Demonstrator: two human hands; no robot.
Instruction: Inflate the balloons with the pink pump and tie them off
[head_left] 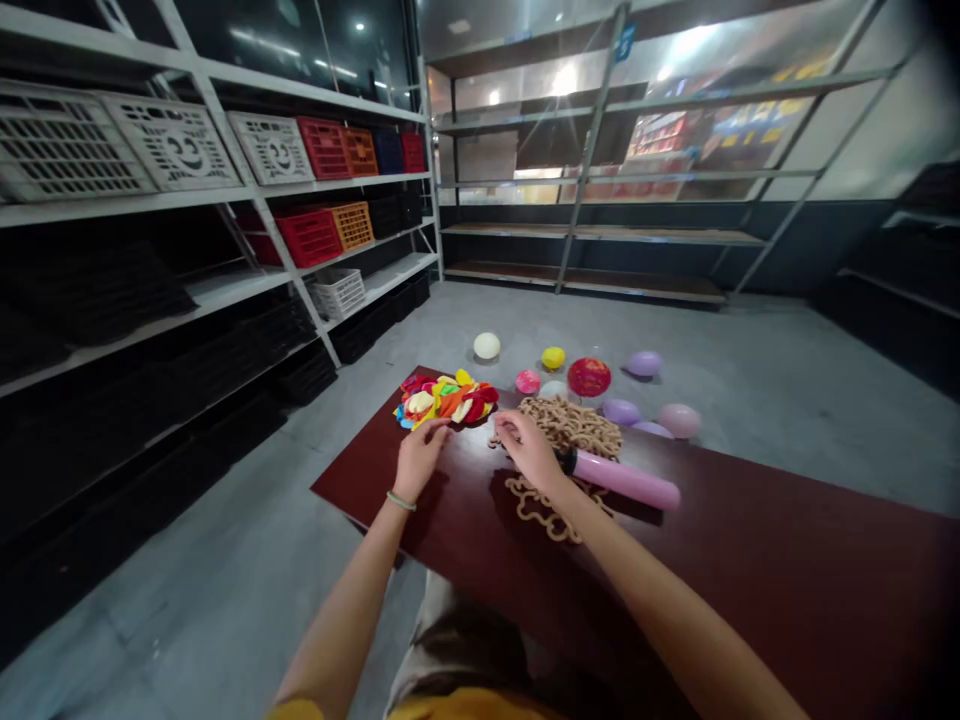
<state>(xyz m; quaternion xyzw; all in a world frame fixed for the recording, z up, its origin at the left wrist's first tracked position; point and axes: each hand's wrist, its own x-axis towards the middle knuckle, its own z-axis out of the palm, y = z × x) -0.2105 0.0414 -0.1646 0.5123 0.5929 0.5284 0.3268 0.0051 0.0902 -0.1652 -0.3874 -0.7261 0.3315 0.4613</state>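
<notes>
My left hand point(422, 462), with a pale green bracelet at the wrist, is over the dark red table point(457, 500). Its fingers curl together beside a pile of deflated balloons point(450, 398) in mixed colours; what they pinch, if anything, is too small to make out. Across a short gap, my right hand point(531, 452) has its fingertips drawn together as well, with its grip hidden. Tan, curvy chain-like loops point(574, 425) lie heaped behind the right hand, and more spread beneath its wrist. Next to that wrist is a pink balloon pump point(628, 480) with a black end.
Several inflated balloons, among them a red one point(589, 377), a white one point(487, 346) and a purple one point(643, 364), rest on the grey floor point(420, 335) beyond the table. Shelves with crates point(324, 147) line the left; a metal rack point(574, 235) stands at the back.
</notes>
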